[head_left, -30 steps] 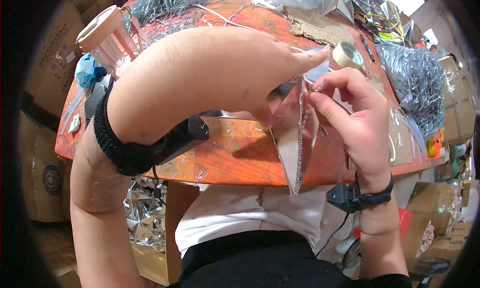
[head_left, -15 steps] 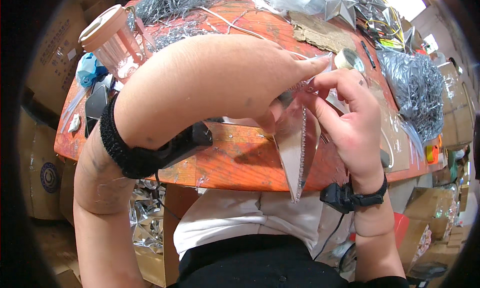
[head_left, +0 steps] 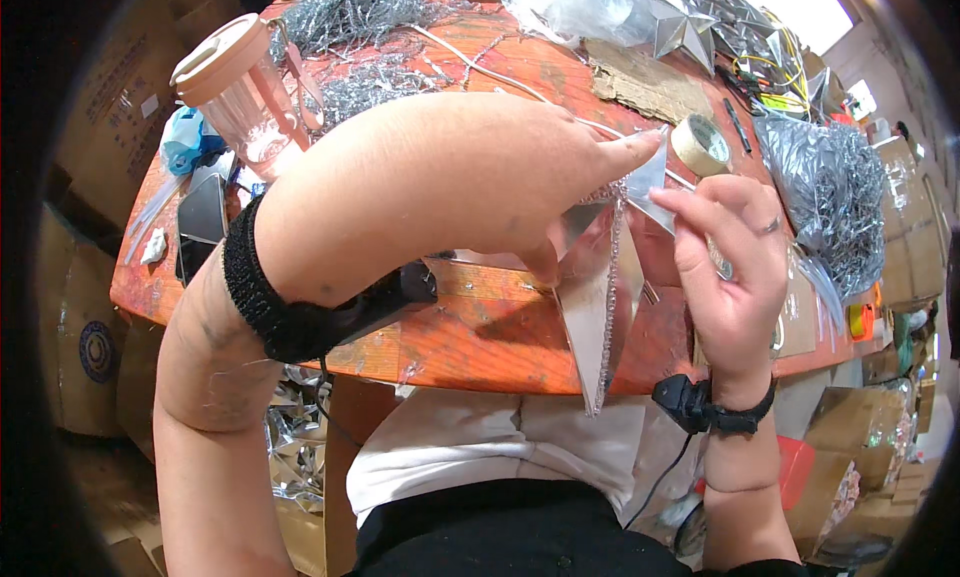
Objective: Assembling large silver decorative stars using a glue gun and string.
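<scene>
I saw my left hand (head_left: pixel 480 192) and right hand (head_left: pixel 725 267) pinching a silver star piece (head_left: pixel 600 297) between them, its long point hanging down over the orange table (head_left: pixel 480 327). A tape roll (head_left: pixel 700 144) lay just beyond, a pink-lidded tumbler (head_left: pixel 240 92) far left.

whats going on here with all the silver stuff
A person holds a shiny silver star piece in both hands over an orange table. The left hand grips it from above, and the right hand pinches its edge. Silver tinsel, a tape roll and a pink cup lie on the table.
</scene>
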Demonstrator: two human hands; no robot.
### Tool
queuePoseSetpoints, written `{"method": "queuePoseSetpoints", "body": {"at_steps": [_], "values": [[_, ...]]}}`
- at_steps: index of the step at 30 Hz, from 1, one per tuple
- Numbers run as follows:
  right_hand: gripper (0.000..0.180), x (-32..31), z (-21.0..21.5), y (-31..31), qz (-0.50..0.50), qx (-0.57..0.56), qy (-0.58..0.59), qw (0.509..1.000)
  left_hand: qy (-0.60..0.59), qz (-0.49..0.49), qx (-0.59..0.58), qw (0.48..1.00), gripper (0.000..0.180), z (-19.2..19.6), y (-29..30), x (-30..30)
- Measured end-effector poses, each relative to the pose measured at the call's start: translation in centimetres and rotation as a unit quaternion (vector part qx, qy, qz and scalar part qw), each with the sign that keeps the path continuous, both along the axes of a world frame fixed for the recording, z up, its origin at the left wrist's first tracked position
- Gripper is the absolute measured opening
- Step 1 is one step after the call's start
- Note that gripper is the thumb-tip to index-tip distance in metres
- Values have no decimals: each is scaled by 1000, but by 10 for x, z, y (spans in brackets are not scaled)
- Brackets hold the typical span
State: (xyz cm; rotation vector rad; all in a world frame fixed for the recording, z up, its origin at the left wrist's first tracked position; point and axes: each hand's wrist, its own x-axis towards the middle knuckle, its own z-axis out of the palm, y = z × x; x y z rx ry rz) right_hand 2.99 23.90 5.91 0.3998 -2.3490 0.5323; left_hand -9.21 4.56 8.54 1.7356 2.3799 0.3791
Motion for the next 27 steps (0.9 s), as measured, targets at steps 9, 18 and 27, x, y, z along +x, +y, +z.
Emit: {"method": "queuePoseSetpoints", "body": {"at_steps": [9,18,27], "values": [[28,-2,-4,-5,-9,125,15,992,4,14,-12,1000,103,4,1,0],[26,-7,-1,3,30,-33,-46,998,22,-6,6,1000,107,5,-4,5],[24,-11,-5,-5,10,15,-40,999,-3,-10,-2,1000,113,6,-3,1]]}}
